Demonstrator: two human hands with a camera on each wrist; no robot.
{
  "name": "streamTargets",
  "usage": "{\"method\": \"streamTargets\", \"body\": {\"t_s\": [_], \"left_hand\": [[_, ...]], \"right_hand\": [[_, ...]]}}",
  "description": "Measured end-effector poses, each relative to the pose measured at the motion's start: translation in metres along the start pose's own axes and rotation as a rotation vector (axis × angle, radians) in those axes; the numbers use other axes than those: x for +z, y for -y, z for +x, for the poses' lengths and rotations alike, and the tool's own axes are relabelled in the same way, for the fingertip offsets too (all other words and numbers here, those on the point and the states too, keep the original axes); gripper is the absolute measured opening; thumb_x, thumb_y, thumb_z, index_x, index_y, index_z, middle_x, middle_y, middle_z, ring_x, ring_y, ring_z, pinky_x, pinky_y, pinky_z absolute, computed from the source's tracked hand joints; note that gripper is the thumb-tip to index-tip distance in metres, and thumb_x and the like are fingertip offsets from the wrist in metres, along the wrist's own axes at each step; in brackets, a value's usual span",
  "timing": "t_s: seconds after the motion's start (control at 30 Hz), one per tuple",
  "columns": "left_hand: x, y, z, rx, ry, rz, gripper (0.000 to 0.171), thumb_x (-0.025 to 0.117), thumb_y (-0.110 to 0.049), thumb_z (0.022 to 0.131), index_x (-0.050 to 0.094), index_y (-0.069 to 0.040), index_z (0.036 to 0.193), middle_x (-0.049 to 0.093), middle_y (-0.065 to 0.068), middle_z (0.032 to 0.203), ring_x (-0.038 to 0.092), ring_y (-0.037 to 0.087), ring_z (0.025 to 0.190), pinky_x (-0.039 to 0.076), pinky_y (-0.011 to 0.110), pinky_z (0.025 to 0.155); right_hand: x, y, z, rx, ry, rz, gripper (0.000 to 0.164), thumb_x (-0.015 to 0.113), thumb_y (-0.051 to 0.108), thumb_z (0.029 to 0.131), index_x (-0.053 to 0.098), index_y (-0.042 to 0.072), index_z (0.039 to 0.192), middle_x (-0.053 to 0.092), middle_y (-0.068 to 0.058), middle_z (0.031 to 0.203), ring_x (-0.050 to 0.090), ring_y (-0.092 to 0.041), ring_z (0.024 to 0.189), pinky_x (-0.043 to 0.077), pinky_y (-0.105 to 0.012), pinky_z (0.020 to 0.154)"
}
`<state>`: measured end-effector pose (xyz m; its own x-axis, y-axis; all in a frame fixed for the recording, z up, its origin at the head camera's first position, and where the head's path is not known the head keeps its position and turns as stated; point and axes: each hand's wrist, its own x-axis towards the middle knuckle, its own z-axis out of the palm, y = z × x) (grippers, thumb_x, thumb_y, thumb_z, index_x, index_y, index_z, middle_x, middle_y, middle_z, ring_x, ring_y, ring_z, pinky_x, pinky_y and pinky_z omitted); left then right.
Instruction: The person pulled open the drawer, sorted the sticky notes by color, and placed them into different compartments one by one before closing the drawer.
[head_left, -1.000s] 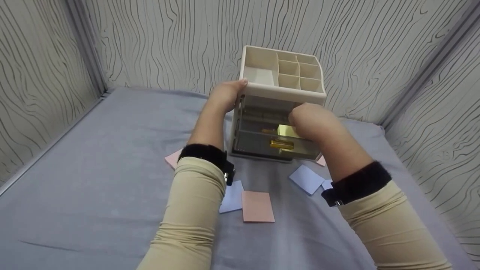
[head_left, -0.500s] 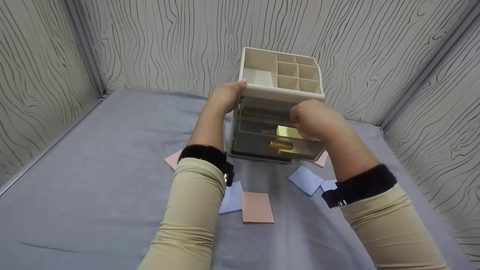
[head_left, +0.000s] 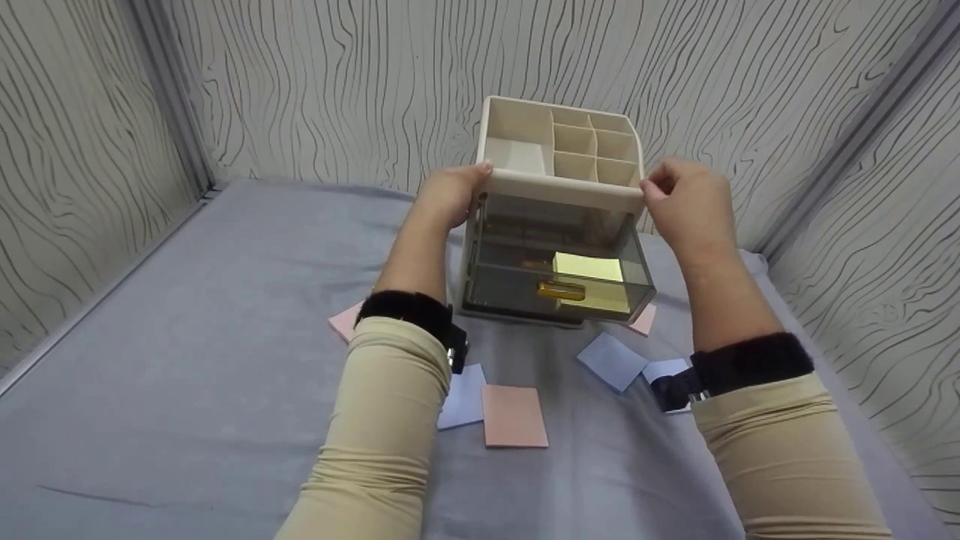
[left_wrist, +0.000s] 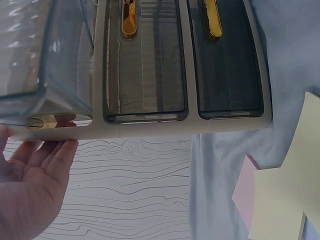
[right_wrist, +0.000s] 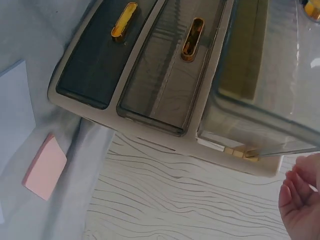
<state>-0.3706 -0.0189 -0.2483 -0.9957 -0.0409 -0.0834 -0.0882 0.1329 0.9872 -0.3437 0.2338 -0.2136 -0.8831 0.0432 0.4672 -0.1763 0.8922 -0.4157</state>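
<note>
A cream desk organizer with divided top compartments stands at the back of the cloth. Its top smoky drawer is pulled out, and a yellow sticky-note pad lies inside at the right. My left hand holds the organizer's left side, thumb on the top rim and fingers along the side, as the left wrist view shows. At the front right corner is my right hand, its thumb tip right at the edge. In the right wrist view, the right hand's fingers are loosely bent with nothing between them.
Two lower drawers with gold handles are closed. On the grey cloth lie a peach pad, blue pads and pink pads. A wood-grain patterned wall rises behind the organizer.
My right hand has come out of the pulled-out drawer and moved up and right to the organizer's corner, uncovering the yellow pad. The left hand keeps its place.
</note>
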Motion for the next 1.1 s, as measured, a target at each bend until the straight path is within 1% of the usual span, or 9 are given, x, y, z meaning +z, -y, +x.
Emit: {"method": "streamTargets", "body": {"t_s": [0.1,0.23,0.37,0.47,0.63,0.73,0.9,1.0,1.1], "left_hand": [[-0.001,0.000,0.000,0.009,0.012,0.003,0.050,0.047,-0.046,0.084,0.049,-0.015,0.123,0.051,0.004,0.120,0.045,0.018,0.111,0.038,0.033,0.090],[-0.002,0.001,0.001,0.006,-0.008,0.015,0.052,0.048,-0.048,0.083,0.050,-0.014,0.122,0.050,0.004,0.121,0.045,0.019,0.111,0.036,0.034,0.092],[-0.001,0.001,0.001,-0.006,-0.032,0.033,0.053,0.048,-0.050,0.082,0.051,-0.015,0.121,0.050,0.004,0.120,0.045,0.020,0.112,0.034,0.037,0.093],[-0.001,0.001,0.001,-0.009,-0.032,0.031,0.053,0.048,-0.051,0.081,0.051,-0.015,0.121,0.050,0.004,0.120,0.044,0.020,0.112,0.032,0.037,0.094],[-0.002,0.000,0.000,-0.004,-0.026,0.051,0.051,0.047,-0.051,0.082,0.052,-0.017,0.120,0.051,0.003,0.119,0.044,0.021,0.112,0.030,0.040,0.095],[-0.002,0.000,-0.001,-0.006,-0.017,0.065,0.050,0.045,-0.051,0.083,0.051,-0.018,0.121,0.051,0.003,0.119,0.044,0.021,0.112,0.029,0.041,0.096],[-0.004,-0.001,-0.001,-0.020,-0.006,0.067,0.052,0.045,-0.053,0.082,0.051,-0.019,0.121,0.050,0.002,0.121,0.043,0.020,0.113,0.028,0.040,0.097],[-0.006,-0.002,-0.001,-0.023,0.004,0.032,0.049,0.046,-0.049,0.084,0.051,-0.017,0.121,0.049,0.003,0.122,0.042,0.020,0.114,0.031,0.038,0.096],[-0.008,-0.002,-0.001,-0.021,0.007,0.029,0.051,0.047,-0.048,0.084,0.051,-0.014,0.121,0.049,0.005,0.121,0.044,0.020,0.112,0.036,0.034,0.092]], "right_hand": [[0.002,-0.003,0.001,0.102,0.009,0.050,0.026,0.049,0.027,0.087,0.058,0.005,0.099,0.057,-0.011,0.096,0.050,-0.023,0.087,0.044,-0.035,0.073],[0.006,-0.004,0.003,0.215,0.075,0.155,0.037,0.048,0.034,0.087,0.055,0.008,0.113,0.055,-0.011,0.109,0.049,-0.023,0.099,0.042,-0.038,0.082],[0.010,-0.005,0.006,0.306,0.127,0.293,0.045,0.048,0.038,0.086,0.050,0.012,0.122,0.052,-0.009,0.118,0.050,-0.021,0.104,0.041,-0.036,0.086],[0.011,-0.007,0.008,0.352,0.154,0.394,0.047,0.049,0.039,0.085,0.049,0.011,0.123,0.051,-0.011,0.120,0.052,-0.020,0.103,0.040,-0.034,0.087],[0.014,-0.011,0.011,0.402,0.191,0.497,0.052,0.050,0.042,0.083,0.050,0.006,0.120,0.049,-0.015,0.120,0.051,-0.023,0.104,0.039,-0.035,0.089],[0.017,-0.015,0.012,0.423,0.206,0.554,0.055,0.050,0.045,0.082,0.049,0.005,0.120,0.048,-0.016,0.119,0.050,-0.023,0.105,0.040,-0.033,0.087],[0.022,-0.019,0.013,0.431,0.222,0.612,0.056,0.050,0.047,0.080,0.049,0.004,0.115,0.048,-0.016,0.117,0.050,-0.022,0.103,0.042,-0.030,0.085],[0.024,-0.019,0.013,0.431,0.226,0.622,0.055,0.051,0.048,0.079,0.049,0.004,0.113,0.048,-0.015,0.117,0.050,-0.022,0.103,0.042,-0.030,0.085],[0.026,-0.018,0.013,0.437,0.221,0.641,0.056,0.052,0.049,0.077,0.049,0.006,0.112,0.048,-0.015,0.116,0.050,-0.022,0.102,0.042,-0.030,0.085]]}}
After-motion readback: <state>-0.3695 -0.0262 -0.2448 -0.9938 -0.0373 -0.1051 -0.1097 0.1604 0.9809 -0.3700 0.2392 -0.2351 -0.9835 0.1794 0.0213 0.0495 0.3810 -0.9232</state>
